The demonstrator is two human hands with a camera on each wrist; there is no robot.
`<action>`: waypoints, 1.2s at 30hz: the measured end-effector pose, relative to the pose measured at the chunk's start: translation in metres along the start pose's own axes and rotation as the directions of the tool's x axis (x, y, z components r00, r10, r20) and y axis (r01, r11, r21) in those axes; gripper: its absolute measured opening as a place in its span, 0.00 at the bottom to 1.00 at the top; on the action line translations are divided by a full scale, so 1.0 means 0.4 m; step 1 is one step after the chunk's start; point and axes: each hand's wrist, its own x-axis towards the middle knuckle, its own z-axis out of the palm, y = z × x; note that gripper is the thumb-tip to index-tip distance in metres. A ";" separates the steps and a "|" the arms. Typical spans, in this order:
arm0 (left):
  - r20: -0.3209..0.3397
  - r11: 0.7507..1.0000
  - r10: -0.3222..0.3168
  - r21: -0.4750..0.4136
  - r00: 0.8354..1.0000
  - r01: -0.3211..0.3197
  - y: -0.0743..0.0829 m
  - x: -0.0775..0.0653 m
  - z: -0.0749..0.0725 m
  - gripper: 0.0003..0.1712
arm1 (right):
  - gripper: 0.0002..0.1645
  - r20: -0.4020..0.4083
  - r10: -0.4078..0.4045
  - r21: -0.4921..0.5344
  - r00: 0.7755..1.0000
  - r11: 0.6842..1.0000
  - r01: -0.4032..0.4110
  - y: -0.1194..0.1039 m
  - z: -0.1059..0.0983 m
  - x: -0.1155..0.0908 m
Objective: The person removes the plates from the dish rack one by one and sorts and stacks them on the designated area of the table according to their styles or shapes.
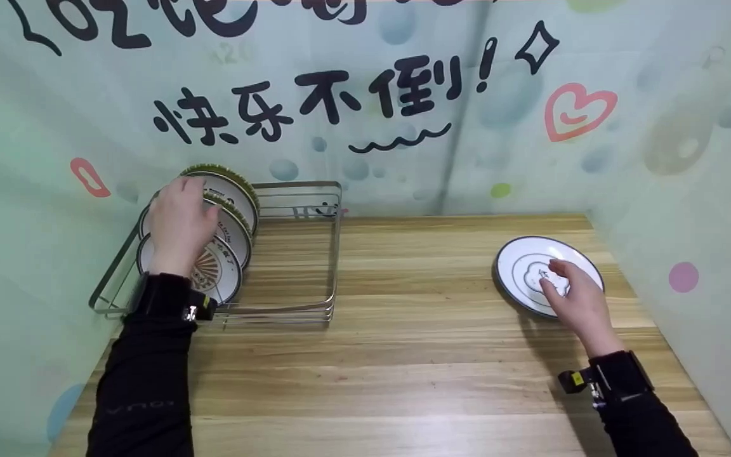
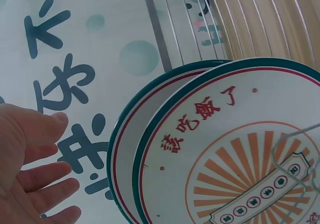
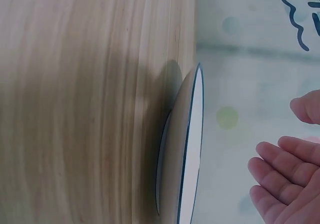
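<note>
My left hand (image 1: pixel 181 219) is above the plates at the left end of a wire dish rack (image 1: pixel 302 185). Its fingers are spread and hold nothing in the left wrist view. Nearest to it, a white plate (image 2: pixel 200 139) with a green rim, red characters and an orange ray pattern leans in front of another plate (image 2: pixel 126 149). On the right, my right hand (image 1: pixel 581 304) hovers over a white, blue-rimmed plate (image 1: pixel 524 247) on the table. The right wrist view shows that hand's fingers relaxed and apart from the plate, with a second dark edge (image 3: pixel 159 184) beneath the plate.
Further back in the rack stands a plate (image 1: pixel 238 190) with a yellow-green edge. The wooden table (image 1: pixel 403 355) meets a printed backdrop (image 1: pixel 416 171) behind and a side panel (image 1: pixel 695 216) on the right. Wire bars run along the rack's right half.
</note>
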 end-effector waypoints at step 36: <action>0.041 0.991 0.007 0.130 0.999 -0.012 -0.046 0.033 0.044 0.11 | 0.28 0.023 -0.153 0.034 0.988 0.988 0.152 -0.061 0.076 -0.012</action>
